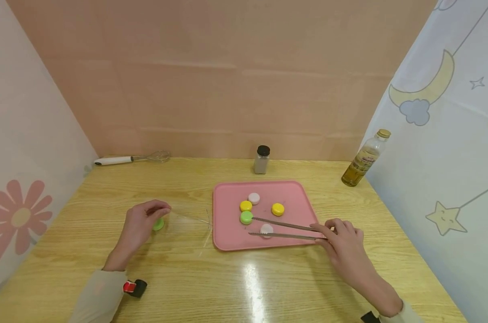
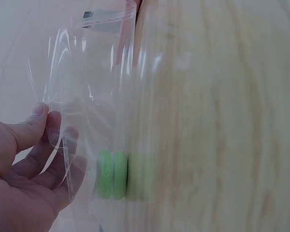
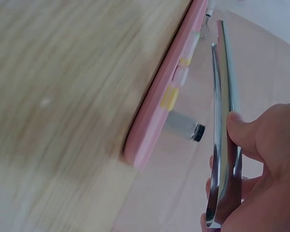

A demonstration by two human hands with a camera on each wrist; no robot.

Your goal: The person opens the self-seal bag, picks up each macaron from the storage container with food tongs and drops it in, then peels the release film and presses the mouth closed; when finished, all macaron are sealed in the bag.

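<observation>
Between thumb and fingers, my left hand (image 1: 141,224) pinches the edge of a clear plastic bag (image 2: 82,72) over the left of the table. A green macaron (image 2: 112,175) shows through the film at the bag's lower end. My right hand (image 1: 345,251) grips metal tongs (image 1: 284,224), whose arms are spread and reach over the pink tray (image 1: 228,233). One tong tip overlaps the green macaron (image 1: 246,218) on the tray; the other arm crosses in front of a pale pink macaron (image 1: 266,230). Two yellow macarons (image 1: 278,209) and another pale one (image 1: 254,198) lie behind.
Behind the tray stands a small black-lidded jar (image 1: 261,161). An oil bottle (image 1: 362,163) with a gold cap is at the back right. A white-handled whisk (image 1: 119,160) lies along the back left edge, by the draped wall.
</observation>
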